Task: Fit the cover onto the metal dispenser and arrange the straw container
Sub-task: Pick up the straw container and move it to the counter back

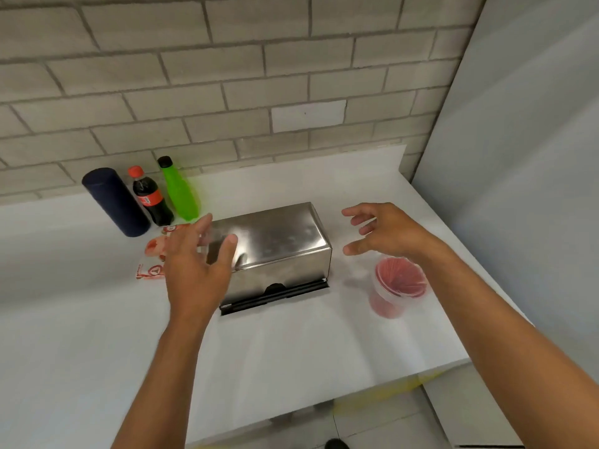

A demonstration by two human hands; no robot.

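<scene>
- Head view: metal dispenser (pixel 275 251) is seen standing on the white counter (pixel 97 335), cover apparently already seated; a black slot runs along its near bottom edge.
- Long axis is laid left-right, skewed slightly so the right end sits nearer the wall.
- Left hand (pixel 194 270) is held spread over the dispenser's left end, nothing gripped; thumb is near the steel, contact cannot be told.
- Right hand (pixel 389 231) is spread and empty, just off the right end, apart from it.
- Straw container (pixel 400 285), a clear tub of red straws, is placed right of the dispenser, directly below the right wrist.
- Judgement: the right hand is nearer the tub, so a short drop back and down is called for.
</scene>
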